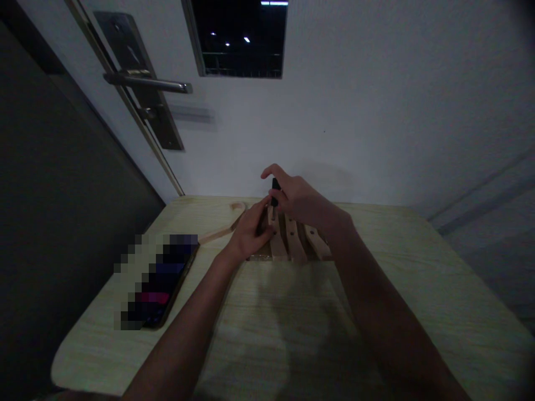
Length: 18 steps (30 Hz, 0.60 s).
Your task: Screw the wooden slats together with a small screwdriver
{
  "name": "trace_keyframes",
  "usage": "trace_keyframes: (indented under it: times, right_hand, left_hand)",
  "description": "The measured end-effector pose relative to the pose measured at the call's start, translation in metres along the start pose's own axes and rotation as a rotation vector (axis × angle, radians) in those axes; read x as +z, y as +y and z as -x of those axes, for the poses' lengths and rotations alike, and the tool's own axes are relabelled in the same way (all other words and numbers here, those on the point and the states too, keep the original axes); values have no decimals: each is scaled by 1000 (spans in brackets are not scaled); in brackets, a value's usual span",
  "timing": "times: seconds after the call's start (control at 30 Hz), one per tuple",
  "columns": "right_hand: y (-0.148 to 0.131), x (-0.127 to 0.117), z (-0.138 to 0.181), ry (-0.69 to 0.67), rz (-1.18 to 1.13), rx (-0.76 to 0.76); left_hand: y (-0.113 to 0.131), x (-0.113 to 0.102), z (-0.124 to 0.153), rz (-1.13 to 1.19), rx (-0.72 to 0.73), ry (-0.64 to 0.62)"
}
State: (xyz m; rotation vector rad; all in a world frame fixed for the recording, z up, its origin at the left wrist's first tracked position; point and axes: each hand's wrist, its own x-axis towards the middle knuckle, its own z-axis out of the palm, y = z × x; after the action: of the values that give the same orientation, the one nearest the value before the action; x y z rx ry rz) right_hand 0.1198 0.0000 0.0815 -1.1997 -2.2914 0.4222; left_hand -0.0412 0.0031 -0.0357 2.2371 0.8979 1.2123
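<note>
Several flat wooden slats [292, 242] lie fanned out on the pale wooden table [418, 278], near its far edge. My left hand [249, 229] rests on the left end of the slats with fingers closed against one of them. My right hand [292, 197] hovers just above, fingers pinched round a small black tool [276, 189] held upright over the slats. One loose thin wooden strip [221, 231] lies to the left of my left hand.
A phone [161, 284] with a dark screen lies on the table's left side. A door with a metal lever handle [146, 82] stands at the left. A white wall with a dark window [242, 36] rises behind the table.
</note>
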Motion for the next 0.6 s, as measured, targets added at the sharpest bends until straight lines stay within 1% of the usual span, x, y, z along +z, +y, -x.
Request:
trace_keyframes:
  times: [0.1, 0.2, 0.33, 0.4, 0.5, 0.6]
  right_hand:
    - [2, -2, -1, 56, 5, -13]
    - [5, 0, -4, 104, 76, -51]
    - [9, 4, -7, 153, 168, -4]
    - [10, 6, -7, 153, 182, 6]
    - [13, 10, -8, 125, 158, -75]
    - [14, 12, -7, 135, 124, -171]
  left_hand:
    - [-2, 0, 1, -21, 6, 6]
    - [-4, 1, 2, -40, 8, 12]
    - [-4, 1, 2, -46, -4, 8]
    - [-3, 1, 2, -41, 3, 5]
    - [-2, 1, 1, -22, 16, 2]
    - [-3, 1, 1, -14, 17, 11]
